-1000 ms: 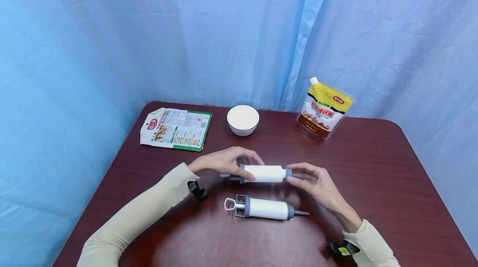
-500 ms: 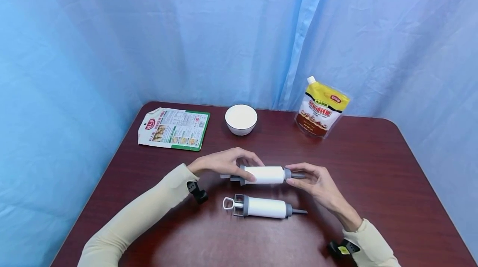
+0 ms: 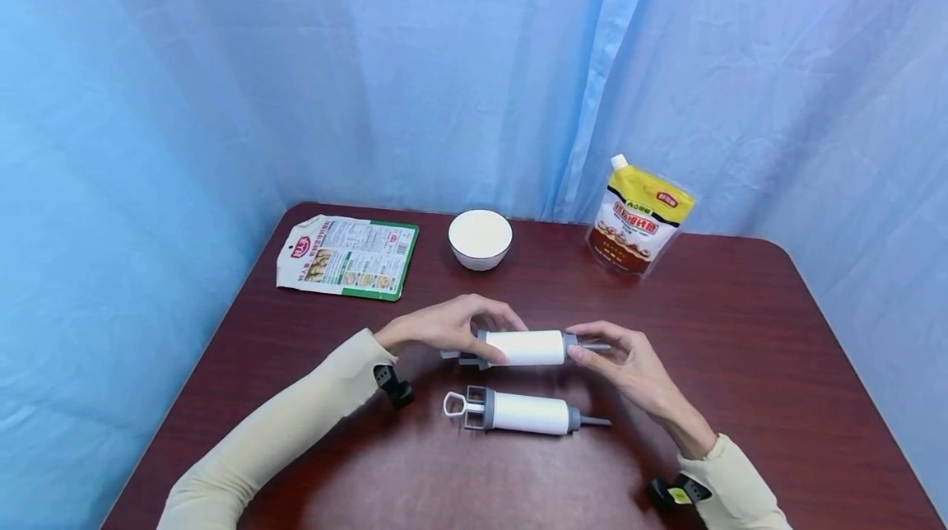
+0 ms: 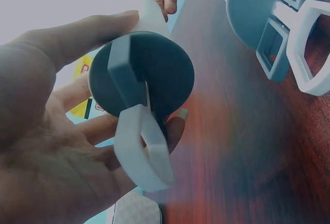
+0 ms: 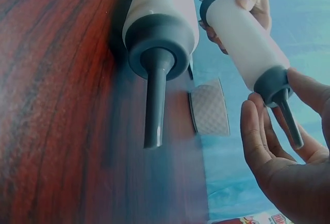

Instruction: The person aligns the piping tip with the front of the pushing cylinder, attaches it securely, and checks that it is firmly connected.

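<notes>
Between both hands lies a white piping syringe (image 3: pixel 527 347) with grey ends, held level above the table. My left hand (image 3: pixel 462 324) grips its barrel beside the grey collar (image 4: pixel 170 74), thumb on the near side. A white loop handle (image 4: pixel 139 146) sticks out behind that collar in the left wrist view. My right hand (image 3: pixel 622 361) pinches the grey nozzle cap (image 5: pixel 272 85) between thumb and fingers, the thin nozzle (image 5: pixel 290 118) passing between them. A second, similar syringe (image 3: pixel 529 414) rests on the table nearer to me, its nozzle (image 5: pixel 156 100) large in the right wrist view.
Behind the hands stands a white bowl (image 3: pixel 480 258) with white contents. A green-and-white packet (image 3: pixel 348 257) lies flat at the back left. A yellow-and-brown spouted pouch (image 3: pixel 635 221) stands at the back right. Blue curtains (image 3: pixel 459 77) hang around the dark red table (image 3: pixel 741 332).
A narrow white gap between barrel and nozzle cap, seen one second ago, has closed. The right fingers have shifted slightly on the cap; the left hand keeps its hold.
</notes>
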{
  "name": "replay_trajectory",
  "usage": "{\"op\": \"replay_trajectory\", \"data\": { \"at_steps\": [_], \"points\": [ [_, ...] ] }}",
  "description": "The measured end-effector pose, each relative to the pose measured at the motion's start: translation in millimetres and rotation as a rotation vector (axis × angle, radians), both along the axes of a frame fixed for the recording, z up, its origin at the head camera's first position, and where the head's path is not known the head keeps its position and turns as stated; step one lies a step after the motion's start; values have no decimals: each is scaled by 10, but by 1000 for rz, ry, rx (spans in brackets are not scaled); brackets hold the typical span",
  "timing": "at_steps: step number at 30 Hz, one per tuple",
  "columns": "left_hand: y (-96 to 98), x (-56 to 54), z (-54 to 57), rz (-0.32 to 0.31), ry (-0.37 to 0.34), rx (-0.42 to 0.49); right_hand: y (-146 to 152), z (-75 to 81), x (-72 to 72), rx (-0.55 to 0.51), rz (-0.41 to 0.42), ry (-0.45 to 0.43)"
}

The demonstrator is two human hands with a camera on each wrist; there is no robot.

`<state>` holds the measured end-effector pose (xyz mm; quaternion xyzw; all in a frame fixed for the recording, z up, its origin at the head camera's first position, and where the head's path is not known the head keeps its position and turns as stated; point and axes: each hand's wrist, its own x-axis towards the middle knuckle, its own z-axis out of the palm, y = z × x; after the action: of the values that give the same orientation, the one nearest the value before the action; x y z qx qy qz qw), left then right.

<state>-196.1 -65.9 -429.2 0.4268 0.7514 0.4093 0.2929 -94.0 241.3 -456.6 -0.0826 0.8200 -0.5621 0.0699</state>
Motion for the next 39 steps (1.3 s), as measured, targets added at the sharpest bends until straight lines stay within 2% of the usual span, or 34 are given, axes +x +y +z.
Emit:
{"op": "replay_trajectory", "data": {
  "at_steps": [4,10,14,21,30,39],
  "points": [
    [21,9,-14,12,20,11,-3,-10,-12,14,-14,29],
    [61,36,-4,45,59,16,-14,-51,-29,-3,-35,10],
    [85,56,-11,59,64,11,-17,-54,-45,2,-53,37],
    [130,59,-70,76,85,6,-6,-38,-67,12,-37,86],
    [123,17,-68,82,124,3,89,-8,-77,73,42,7],
    [137,28,-40,81,150,29,85,-26,-90,47,24,11]
  ]
}}
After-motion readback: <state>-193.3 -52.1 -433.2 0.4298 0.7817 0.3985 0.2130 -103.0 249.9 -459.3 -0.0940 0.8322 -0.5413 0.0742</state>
